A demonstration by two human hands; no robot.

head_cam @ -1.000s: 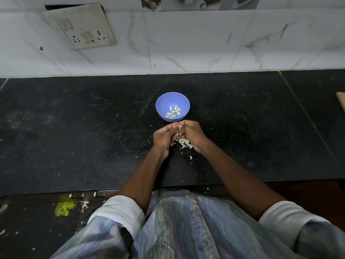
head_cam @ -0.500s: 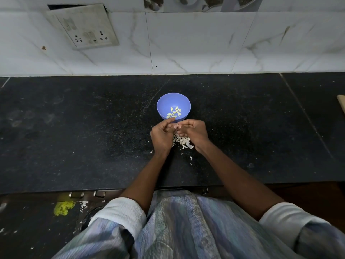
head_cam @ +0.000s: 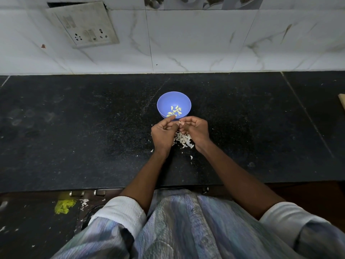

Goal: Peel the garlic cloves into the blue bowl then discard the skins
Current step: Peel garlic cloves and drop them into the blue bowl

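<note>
pale and very small, the garlic clove (head_cam: 180, 123) is sitting between the fingertips of both hands, just in front of the near rim of the blue bowl (head_cam: 164, 101). the left hand (head_cam: 162, 132) is curling its fingers and its thumb is reaching toward the clove, while the right hand (head_cam: 196, 128) is pinching the same clove from the other side. how much skin is remaining on it is too small to tell, and so is its long axis. the bowl is lying straight ahead of the grip, away from the person, and a few peeled cloves (head_cam: 174, 111) are already resting inside. the pile of skins (head_cam: 183, 140) is lying on the black counter (head_cam: 74, 128) under the hands, on the near side. i judge both hands are about equally near the bowl, so a short forward move is enough for dropping the clove in.
</note>
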